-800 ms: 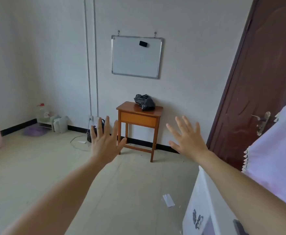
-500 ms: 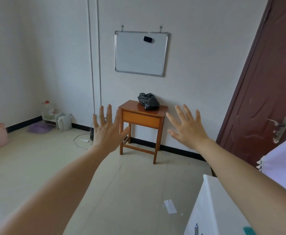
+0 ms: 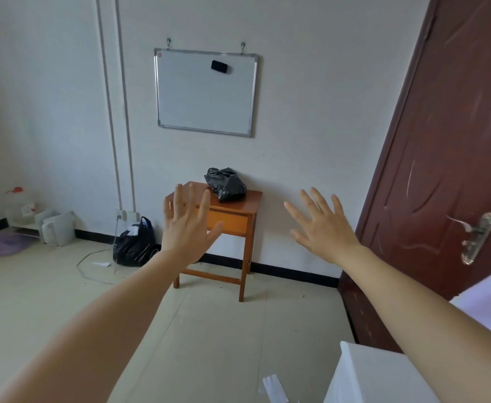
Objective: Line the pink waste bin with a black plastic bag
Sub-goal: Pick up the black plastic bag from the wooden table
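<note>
A crumpled black plastic bag lies on a small orange wooden table against the far wall. My left hand is held out in front of the table's left side, fingers spread, holding nothing. My right hand is stretched out to the right of the table, also spread and empty. Both hands are well short of the bag. The pink waste bin is not in view now.
A full black bag sits on the floor left of the table by a wall socket and a loose cable. A dark red door stands at right, a white box at bottom right, containers at left.
The view has moved closer to the table and turned right, so the pink bin at far left has left the frame. Both hands stay spread and empty.
</note>
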